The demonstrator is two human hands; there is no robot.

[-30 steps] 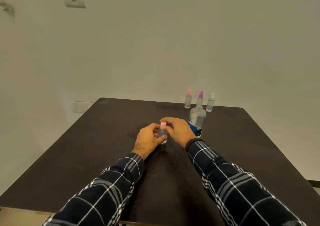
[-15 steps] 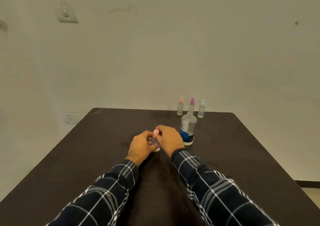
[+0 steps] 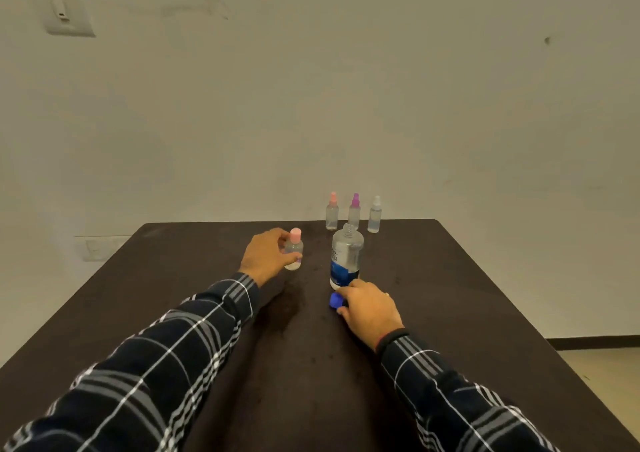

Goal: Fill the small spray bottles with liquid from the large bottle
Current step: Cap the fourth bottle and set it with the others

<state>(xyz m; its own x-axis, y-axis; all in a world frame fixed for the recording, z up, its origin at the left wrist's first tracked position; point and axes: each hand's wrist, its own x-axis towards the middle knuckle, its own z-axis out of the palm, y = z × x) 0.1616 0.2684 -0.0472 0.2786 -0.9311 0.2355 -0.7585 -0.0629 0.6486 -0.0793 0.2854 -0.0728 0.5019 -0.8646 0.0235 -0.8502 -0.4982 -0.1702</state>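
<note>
My left hand grips a small clear bottle with a pink cap, upright on the dark table. The large clear bottle with a blue label stands uncapped just right of it. In front of that bottle my right hand closes its fingers on a blue cap lying on the table. Three small spray bottles stand in a row at the far edge: one with a peach top, one with a purple top, one with a white top.
A pale wall rises right behind the table. A switch plate is high on the left and a socket sits low beside the table's left edge. Floor shows at the lower right.
My hands have come apart. The left hand has carried the pink-capped bottle farther out and left. The right hand has let go of it and dropped onto the blue cap.
</note>
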